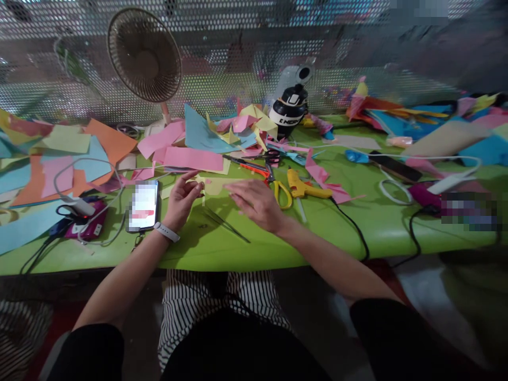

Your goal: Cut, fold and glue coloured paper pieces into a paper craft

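My left hand [184, 197], with a white band on its wrist, is closed in a pinch over the table. A small pale strip [203, 201] shows at its fingertips, too small to name surely. Facing it from the right is my right hand [256, 203], its fingers bent together; whatever they hold is hidden. Pale yellow paper [214, 185] lies between and behind both hands. In front of them rest tweezers [228, 225] on the green table. Close to the right hand are yellow-handled scissors [282, 194] and a yellow glue gun [305, 186].
A lit phone [143, 205] lies left of my left wrist. Coloured paper sheets [192, 159] pile up at the back and left. A fan [145, 55] and a black bottle [289, 114] stand behind. Purple power strips [89, 219] with cables sit on both sides.
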A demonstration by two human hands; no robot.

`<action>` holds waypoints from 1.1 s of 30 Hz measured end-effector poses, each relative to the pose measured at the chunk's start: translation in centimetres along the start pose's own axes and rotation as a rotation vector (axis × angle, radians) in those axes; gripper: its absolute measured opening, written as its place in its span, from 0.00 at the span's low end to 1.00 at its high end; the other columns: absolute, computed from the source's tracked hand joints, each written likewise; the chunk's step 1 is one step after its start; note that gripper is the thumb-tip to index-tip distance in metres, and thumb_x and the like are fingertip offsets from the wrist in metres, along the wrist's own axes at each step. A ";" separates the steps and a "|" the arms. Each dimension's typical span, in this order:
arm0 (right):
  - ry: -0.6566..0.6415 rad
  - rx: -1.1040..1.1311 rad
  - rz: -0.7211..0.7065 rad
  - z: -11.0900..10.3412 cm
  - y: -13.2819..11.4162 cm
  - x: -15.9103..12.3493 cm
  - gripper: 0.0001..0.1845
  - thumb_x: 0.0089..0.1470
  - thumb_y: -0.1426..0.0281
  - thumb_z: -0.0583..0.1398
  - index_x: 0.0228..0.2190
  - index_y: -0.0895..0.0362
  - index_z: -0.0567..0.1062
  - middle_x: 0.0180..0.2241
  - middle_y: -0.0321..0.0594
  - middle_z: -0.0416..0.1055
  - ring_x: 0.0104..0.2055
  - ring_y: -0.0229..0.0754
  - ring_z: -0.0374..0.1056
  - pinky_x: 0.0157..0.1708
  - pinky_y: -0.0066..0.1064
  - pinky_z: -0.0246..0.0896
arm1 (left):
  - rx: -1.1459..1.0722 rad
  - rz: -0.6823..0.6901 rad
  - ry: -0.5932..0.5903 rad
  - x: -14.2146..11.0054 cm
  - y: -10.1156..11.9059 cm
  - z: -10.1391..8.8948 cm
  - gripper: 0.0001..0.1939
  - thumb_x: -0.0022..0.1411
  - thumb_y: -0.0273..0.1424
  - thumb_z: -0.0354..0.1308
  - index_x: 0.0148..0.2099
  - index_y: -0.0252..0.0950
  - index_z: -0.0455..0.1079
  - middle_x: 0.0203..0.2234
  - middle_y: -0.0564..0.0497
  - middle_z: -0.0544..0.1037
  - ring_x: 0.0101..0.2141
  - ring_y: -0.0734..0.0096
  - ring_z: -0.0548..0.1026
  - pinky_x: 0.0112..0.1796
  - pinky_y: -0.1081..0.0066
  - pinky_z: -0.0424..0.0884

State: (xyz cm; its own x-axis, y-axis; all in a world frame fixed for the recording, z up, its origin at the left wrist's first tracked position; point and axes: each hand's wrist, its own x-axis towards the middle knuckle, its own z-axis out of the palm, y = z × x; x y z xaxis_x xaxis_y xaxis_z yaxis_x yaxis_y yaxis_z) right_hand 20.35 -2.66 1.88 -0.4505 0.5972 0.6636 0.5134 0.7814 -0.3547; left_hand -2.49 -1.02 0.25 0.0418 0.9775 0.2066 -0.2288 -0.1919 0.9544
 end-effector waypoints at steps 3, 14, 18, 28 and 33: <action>0.019 0.023 0.091 1.2 0.4 2.7 0.16 0.64 0.60 0.58 0.46 0.53 0.79 0.48 0.44 0.78 0.55 0.50 0.69 0.56 0.47 0.61 | 0.009 -0.010 -0.034 -0.1 0.2 0.2 0.23 0.55 0.35 0.70 0.52 0.40 0.72 0.29 0.56 0.75 0.32 0.77 0.75 0.36 0.75 0.74; -0.126 0.394 0.374 2.8 1.5 5.1 0.09 0.55 0.63 0.65 0.29 0.56 0.78 0.30 0.38 0.77 0.33 0.41 0.71 0.37 0.33 0.64 | 0.053 0.001 -0.062 -0.1 0.0 0.4 0.20 0.56 0.34 0.70 0.50 0.39 0.72 0.29 0.54 0.77 0.32 0.76 0.75 0.36 0.74 0.74; -0.152 0.428 0.407 2.4 1.6 5.1 0.08 0.53 0.65 0.65 0.28 0.57 0.77 0.29 0.37 0.77 0.32 0.39 0.71 0.36 0.32 0.64 | 0.065 -0.014 -0.083 -0.3 0.2 0.6 0.24 0.55 0.34 0.70 0.53 0.39 0.71 0.28 0.55 0.77 0.31 0.76 0.75 0.37 0.73 0.74; -0.184 0.430 0.462 2.8 2.4 5.1 0.04 0.54 0.70 0.63 0.30 0.57 0.79 0.32 0.38 0.79 0.36 0.41 0.73 0.40 0.34 0.66 | -0.156 -0.389 -0.008 0.0 -0.2 0.2 0.19 0.46 0.34 0.76 0.37 0.34 0.73 0.33 0.53 0.78 0.35 0.73 0.77 0.33 0.74 0.76; -0.159 0.350 0.433 2.9 2.2 5.3 0.04 0.56 0.71 0.63 0.34 0.57 0.80 0.38 0.42 0.80 0.42 0.45 0.74 0.47 0.38 0.65 | -0.142 -0.395 -0.025 0.1 -0.3 0.2 0.18 0.42 0.34 0.77 0.32 0.35 0.73 0.29 0.55 0.77 0.32 0.74 0.77 0.34 0.73 0.77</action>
State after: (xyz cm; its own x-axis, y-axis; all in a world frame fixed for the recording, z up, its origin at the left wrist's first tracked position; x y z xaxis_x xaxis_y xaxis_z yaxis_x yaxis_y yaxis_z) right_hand 17.00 2.70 2.70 -0.3713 0.8746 0.3118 0.4151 0.4568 -0.7868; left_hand -2.19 -0.93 0.01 0.1768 0.9708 -0.1621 -0.3226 0.2127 0.9223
